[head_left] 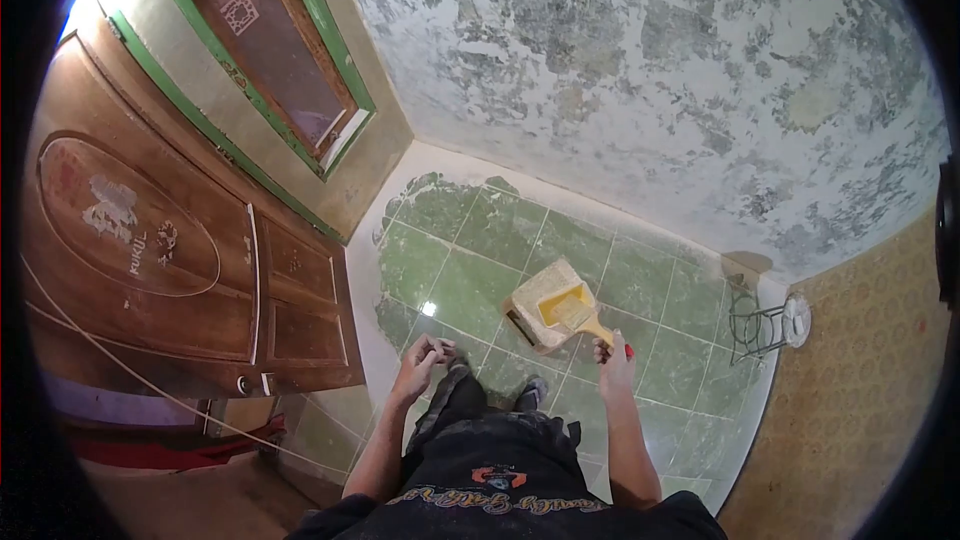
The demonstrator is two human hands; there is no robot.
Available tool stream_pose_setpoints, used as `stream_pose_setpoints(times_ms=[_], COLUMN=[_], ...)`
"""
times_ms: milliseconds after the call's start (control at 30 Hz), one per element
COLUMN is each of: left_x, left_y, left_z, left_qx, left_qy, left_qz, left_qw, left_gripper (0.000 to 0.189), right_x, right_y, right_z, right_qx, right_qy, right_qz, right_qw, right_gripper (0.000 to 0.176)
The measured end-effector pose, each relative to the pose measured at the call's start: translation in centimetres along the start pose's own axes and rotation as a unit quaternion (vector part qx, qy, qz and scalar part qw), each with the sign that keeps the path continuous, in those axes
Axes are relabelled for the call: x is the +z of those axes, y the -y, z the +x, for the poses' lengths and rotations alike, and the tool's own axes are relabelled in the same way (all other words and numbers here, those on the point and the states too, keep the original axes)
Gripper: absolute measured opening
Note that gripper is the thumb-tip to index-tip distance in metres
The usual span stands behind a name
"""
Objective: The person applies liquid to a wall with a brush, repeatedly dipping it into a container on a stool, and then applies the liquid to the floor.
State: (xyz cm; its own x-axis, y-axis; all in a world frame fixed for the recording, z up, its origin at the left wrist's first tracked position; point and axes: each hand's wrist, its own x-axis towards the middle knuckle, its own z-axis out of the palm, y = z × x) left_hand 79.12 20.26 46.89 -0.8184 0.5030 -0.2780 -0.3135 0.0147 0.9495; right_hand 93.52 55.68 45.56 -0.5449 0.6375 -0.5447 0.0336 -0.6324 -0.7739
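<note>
My right hand (613, 352) is wrapped round the handle of a yellow plastic scoop (592, 325). Whitish residue coats the scoop's squarish pan, which overlaps a pale, speckled box-like stool (530, 300) in this view. A small red piece (629, 351) shows by my right thumb. My left hand (428, 352) hangs over the floor with its fingers curled closed, and nothing shows in it. Pale dust marks the fingers of both hands.
Green floor tiles (480, 285) are smeared white along the patchy wall (640, 70). A wooden door (150, 230) stands on the left beside a green-framed window (290, 50). A metal rack (755, 325) stands at the right wall. A cord (130, 365) crosses at lower left.
</note>
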Motion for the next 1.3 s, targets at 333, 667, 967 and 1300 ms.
stream_pose_setpoints(times_ms=[333, 667, 967, 1300], left_x=[0.1, -3.8, 0.8, 11.9], left_y=[4.2, 24.5, 32.3, 38.3], left_z=[11.0, 21.1, 29.2, 31.5], left_qx=[-0.155, -0.225, -0.209, -0.340], left_qy=[0.136, 0.221, 0.268, 0.020], left_qz=[0.110, 0.399, 0.408, 0.127], left_qw=[0.972, 0.861, 0.848, 0.932], left_gripper=[0.023, 0.019, 0.041, 0.058], right_x=[4.3, 3.6, -0.6, -3.3], right_y=[0.1, -5.3, -16.5, -24.2], right_z=[3.7, 8.8, 23.1, 32.0], right_qx=[-0.107, -0.082, -0.064, -0.079], right_qy=[-0.097, -0.206, -0.226, -0.173], right_qz=[-0.052, -0.176, -0.403, -0.503], right_qw=[0.988, 0.959, 0.885, 0.843], right_gripper=[0.024, 0.027, 0.029, 0.021])
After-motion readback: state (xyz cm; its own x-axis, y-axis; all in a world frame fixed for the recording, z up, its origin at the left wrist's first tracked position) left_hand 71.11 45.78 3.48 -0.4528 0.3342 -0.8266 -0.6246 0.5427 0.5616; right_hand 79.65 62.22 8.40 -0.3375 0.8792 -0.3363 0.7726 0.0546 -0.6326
